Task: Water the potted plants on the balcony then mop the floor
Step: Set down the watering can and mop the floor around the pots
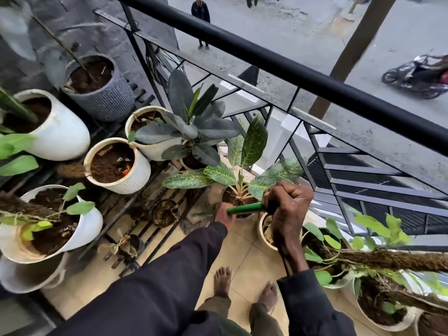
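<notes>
Head view looks down over a tiled balcony floor [244,255] crowded with potted plants beside a black railing [286,66]. The right hand [289,202] is balled into a tight fist around one end of a green tube [244,209], which may be a hose or a watering wand; the picture is too soft to say which. The tube lies nearly level and points left over the dark pot of a speckled-leaf plant [252,144]. The left hand [224,214] reaches forward from a dark sleeve [169,275], its fingers closed on the tube's far end, just at the rim of that same pot. No water can be made out.

To the left, white pots sit on a slatted black rack [145,224]: a ribbed white pot [131,175] of bare soil, and a larger white pot [89,226] with a few pale green leaves. A rubber plant [191,122] stands behind the speckled one. At the right edge, a vine on a coir pole [392,260] leans across more pots. Two bare feet [244,289] stand on the tiles below the arms.
</notes>
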